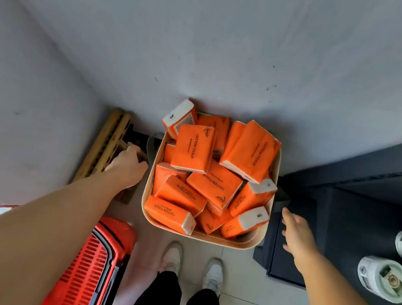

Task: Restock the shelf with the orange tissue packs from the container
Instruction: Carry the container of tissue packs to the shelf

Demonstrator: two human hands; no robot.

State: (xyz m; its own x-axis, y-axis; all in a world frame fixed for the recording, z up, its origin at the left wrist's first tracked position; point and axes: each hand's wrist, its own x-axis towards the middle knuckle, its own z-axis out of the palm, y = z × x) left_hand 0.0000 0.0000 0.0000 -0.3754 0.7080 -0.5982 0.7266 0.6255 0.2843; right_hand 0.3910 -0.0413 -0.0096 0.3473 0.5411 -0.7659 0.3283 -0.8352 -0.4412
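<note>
1. Grey wall point(209, 38) behind the container, across the whole upper view.
2. Dark shelf point(367, 200) to the right of the container, low ledge just beside the container's right side.
3. Red slotted basket point(82, 272) to the lower left of the container, near but apart.
4. Cream container point(234, 242) on the pale floor, back edge at the wall.
5. Orange tissue packs point(192, 148) all inside the container, heaped at mixed angles, some flat, some on end with white ends up, several above the rim.
6. Wooden slatted piece point(109, 145) left of the container, by the wall.
7. White wrapped rolls point(382, 278) well right of the container, by the shelf.
8. Left grip point(129, 166) just beside the container's left side, near its dark side handle point(152, 143); fingers bent downward and mostly hidden; cannot tell whether closed on anything.
9. Right grip point(295, 232) just right of the container, over the shelf ledge; fingers straight and spread, holding nothing, clear of the container.
10. White shoes point(172, 256) just below the container.
</note>
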